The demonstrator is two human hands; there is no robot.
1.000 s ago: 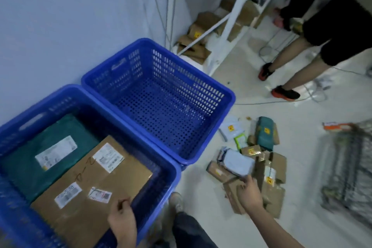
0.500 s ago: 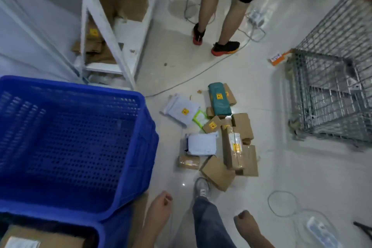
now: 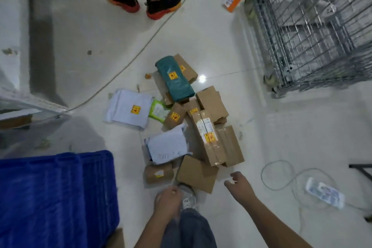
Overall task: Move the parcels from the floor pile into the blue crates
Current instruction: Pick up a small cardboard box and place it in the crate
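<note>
Pale glossy floor tiles fill most of the view, with a cable trailing across them. At the far left, low in the frame, stands a blue crate [image 3: 56, 193], its ribbed wall facing up at the camera; whether anything lies inside cannot be told from here. Just to its right, the left hand [image 3: 168, 200] hangs over the person's own knee and shoe, fingers loosely curled, holding nothing. Ahead of it lies the floor pile [image 3: 187, 125], well apart from the crate mouth: a white mailer [image 3: 128, 110] off to the left, a second white mailer [image 3: 168, 147] nearer, a small brown parcel [image 3: 158, 173] and a brown box [image 3: 196, 175] closest to the feet, a long taped box [image 3: 209, 137] behind them, and a teal bag [image 3: 174, 78] at the far end. To the right of the brown box, the right hand [image 3: 240, 186] reaches forward, fingers spread and slightly bent, near the pile but touching nothing. Farther right sits a wire cage [image 3: 314, 26], and a second person's black shoes [image 3: 142, 0] stand at the top.

The step in hand looks like the reach for the next parcel. The next move likely calls for closing on one of the nearest boxes, lifting it free without dragging the mailer resting against it, then carrying it left to the crate.
</note>
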